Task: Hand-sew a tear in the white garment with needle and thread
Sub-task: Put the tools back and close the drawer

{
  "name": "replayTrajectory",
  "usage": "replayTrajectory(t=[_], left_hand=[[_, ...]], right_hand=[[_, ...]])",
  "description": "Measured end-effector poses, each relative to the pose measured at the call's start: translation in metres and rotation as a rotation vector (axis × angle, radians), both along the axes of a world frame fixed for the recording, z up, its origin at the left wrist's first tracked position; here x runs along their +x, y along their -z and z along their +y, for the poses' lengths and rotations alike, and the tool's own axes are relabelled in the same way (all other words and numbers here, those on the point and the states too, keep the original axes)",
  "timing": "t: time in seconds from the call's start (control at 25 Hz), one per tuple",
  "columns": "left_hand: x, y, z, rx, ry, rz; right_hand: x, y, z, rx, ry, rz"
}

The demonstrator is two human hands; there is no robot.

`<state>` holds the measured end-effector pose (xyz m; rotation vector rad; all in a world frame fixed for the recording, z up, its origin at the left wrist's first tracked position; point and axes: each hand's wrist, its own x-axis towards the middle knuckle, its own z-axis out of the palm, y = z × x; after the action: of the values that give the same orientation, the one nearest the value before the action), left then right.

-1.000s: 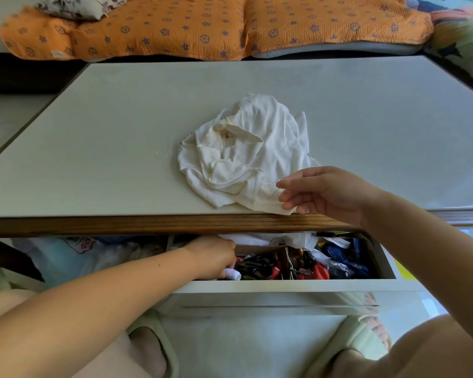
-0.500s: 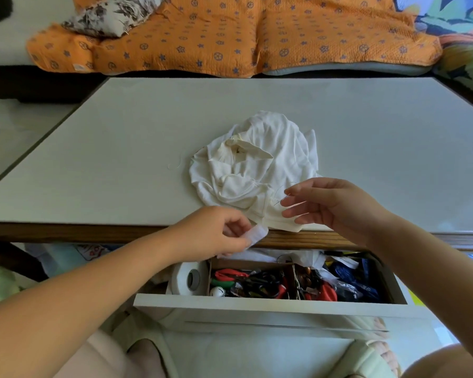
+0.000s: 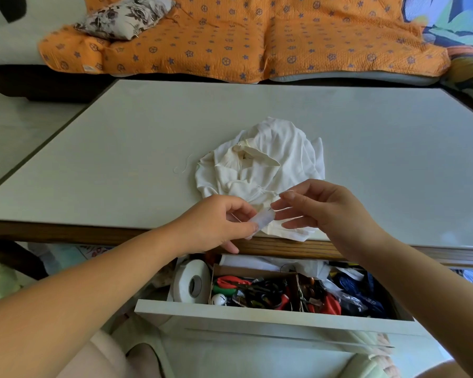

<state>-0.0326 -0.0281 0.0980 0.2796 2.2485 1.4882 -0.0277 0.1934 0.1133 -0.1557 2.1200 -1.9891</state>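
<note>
White garment [image 3: 260,170] lay crumpled at the near edge of the table [image 3: 115,159], untouched, with a loose thread [image 3: 182,167] just beside it. No stitching seemed to have begun; it looked like needle fetching. The left hand [image 3: 219,222] gripped a small translucent case [image 3: 261,221] in curled fingers. The right hand [image 3: 325,211] reached its loosely spread fingers to the case's tip; whether they pinched a needle could not be told. Below stood an open drawer [image 3: 257,315] of tools and a tape roll [image 3: 191,285]. An orange-covered sofa [image 3: 230,36] stood behind.
</note>
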Motion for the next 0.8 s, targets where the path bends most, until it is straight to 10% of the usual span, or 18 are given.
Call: replayTrajectory(t=[0.8], left_hand=[[0.000, -0.007, 0.007, 0.057, -0.046, 0.000]], right_hand=[[0.001, 0.011, -0.005, 0.041, 0.095, 0.008]])
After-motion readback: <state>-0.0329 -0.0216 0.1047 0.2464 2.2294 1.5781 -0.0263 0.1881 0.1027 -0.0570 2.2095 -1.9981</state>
